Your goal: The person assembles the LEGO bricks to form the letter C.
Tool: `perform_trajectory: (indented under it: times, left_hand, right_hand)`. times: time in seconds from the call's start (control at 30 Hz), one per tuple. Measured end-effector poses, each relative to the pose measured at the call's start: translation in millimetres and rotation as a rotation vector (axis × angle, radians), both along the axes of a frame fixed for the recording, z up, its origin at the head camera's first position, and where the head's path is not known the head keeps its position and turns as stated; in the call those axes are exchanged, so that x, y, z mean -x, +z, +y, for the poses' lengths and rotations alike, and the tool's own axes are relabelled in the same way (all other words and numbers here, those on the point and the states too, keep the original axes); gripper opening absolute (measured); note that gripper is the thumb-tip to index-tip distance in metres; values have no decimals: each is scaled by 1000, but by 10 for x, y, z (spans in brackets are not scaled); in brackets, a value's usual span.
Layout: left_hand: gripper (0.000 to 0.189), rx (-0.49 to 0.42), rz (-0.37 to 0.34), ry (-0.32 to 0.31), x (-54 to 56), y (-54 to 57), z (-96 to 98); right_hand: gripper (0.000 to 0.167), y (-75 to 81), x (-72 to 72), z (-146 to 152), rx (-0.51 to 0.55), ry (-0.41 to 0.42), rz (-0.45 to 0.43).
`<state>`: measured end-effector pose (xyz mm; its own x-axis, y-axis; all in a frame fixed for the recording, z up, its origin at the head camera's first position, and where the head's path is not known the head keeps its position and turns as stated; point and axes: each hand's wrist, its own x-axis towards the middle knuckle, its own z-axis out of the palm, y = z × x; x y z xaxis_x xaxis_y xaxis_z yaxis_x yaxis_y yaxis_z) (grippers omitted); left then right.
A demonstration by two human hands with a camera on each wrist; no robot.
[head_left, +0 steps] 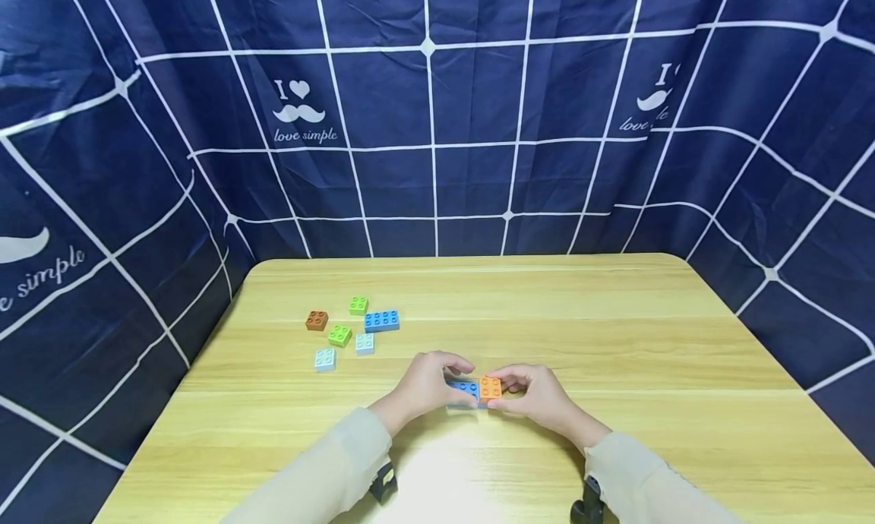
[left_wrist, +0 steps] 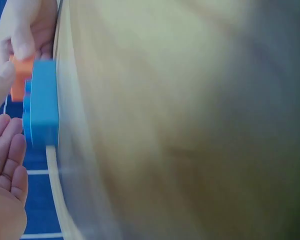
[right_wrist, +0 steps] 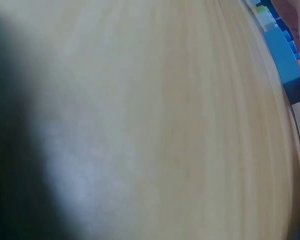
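A long blue toy building brick [head_left: 464, 388] lies on the table in front of the person. The left hand [head_left: 429, 385] curves round its left part, thumb on the near side and fingers on the far side. An orange brick [head_left: 490, 388] with a square top sits over the blue brick's right end. Thumb and fingers of the right hand [head_left: 541, 396] pinch the orange brick from the right. In the left wrist view, the blue brick [left_wrist: 44, 102] shows its plain side, and the orange brick [left_wrist: 21, 80] is on its studded face. Whether their studs are fully pressed together cannot be told.
Loose bricks lie at the left of the wooden table [head_left: 615, 319]: a brown one [head_left: 317, 320], two green ones [head_left: 339, 336], two pale blue ones [head_left: 325, 359] and a long blue one [head_left: 381, 321]. A dark blue gridded curtain [head_left: 472, 175] surrounds the table's back and sides.
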<state>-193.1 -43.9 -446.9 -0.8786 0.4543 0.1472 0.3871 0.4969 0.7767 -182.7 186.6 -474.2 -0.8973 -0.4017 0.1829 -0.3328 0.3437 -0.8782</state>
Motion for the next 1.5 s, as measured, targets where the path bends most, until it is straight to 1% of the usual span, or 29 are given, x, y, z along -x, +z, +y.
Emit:
perform_trajectory:
  times: [0.1, 0.17, 0.27, 0.33, 0.4, 0.5, 0.6, 0.73, 0.97, 1.07, 1.23, 1.37, 1.5]
  left_hand:
    - [51, -25, -2, 27, 4, 22, -135]
    - [50, -45, 16, 46, 8, 24, -236]
    - [50, -76, 75, 71, 14, 13, -402]
    - [49, -101, 108, 93, 17, 4, -517]
    - [49, -121, 133, 118, 15, 0, -635]
    - [48, -127, 160, 168, 16, -3, -814]
    - [48, -114, 172, 209, 24, -13, -989]
    - [48, -110, 162, 251, 29, -24, -1214]
    - [50, -67, 201, 330, 23, -8, -1580]
    - [51, -66, 178, 362, 25, -15, -1732]
    - [54, -59, 107, 399, 39, -55, -1952]
    - [57, -62, 63, 407, 48, -86, -2069]
    - [59, -67, 36, 397, 63, -126, -2131]
  right_hand:
    - [37, 103, -48, -32, -18, -13, -19]
    - [37, 194, -91, -57, -22, -22, -33]
    - [37, 319, -153, -89, -36, -37, -48]
    - [37, 355, -171, -103, -49, -50, -60]
    - [37, 371, -180, -111, -60, -55, -59]
    - [37, 371, -181, -116, -62, -55, -56]
    - [37, 364, -177, -109, -54, -50, -55]
    - [38, 351, -172, -99, -47, -49, -64]
    - [37, 356, -169, -98, -34, -38, -63]
    - [37, 364, -173, -105, -29, -35, -62]
    - [38, 366, -177, -113, -26, -37, -67]
    - [38, 365, -175, -116, -22, -41, -70]
    - [38, 363, -172, -111, -23, -44, -71]
